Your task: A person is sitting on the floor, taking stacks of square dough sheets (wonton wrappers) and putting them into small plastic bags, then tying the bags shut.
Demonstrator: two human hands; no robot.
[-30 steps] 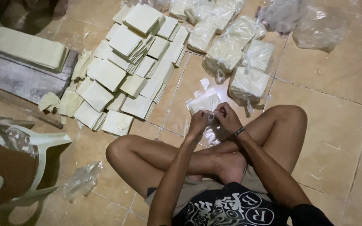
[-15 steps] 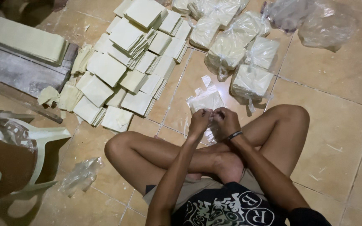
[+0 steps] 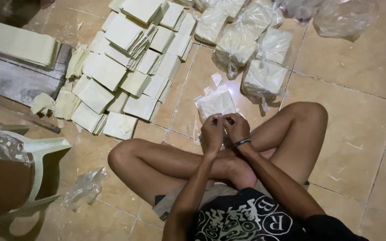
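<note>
floor [image 3: 349, 134]: tiled, stacks of pale sheets [image 3: 126, 67] unmoved | filled clear bag [image 3: 215, 103]: same spot before the crossed legs, its neck drawn closer into the fists | left hand [image 3: 211, 133], right hand [image 3: 237, 128]: both grips stay clenched on bag neck; fingertips hidden, knot unclear

Floor: tan tiles [image 3: 358, 134] with pale grout lines.
Loose stacks: pale square sheets [image 3: 126, 67] piled in rows, upper left.
Filled bags: tied clear bags of sheets [image 3: 246, 49], top centre.
Plank: grey wooden board [image 3: 10, 80] bearing a long pale slab [image 3: 14, 42].
Chair: pale plastic chair [image 3: 41, 156], lower left.
Scrap: crumpled clear plastic [image 3: 83, 187] beside it.
</note>
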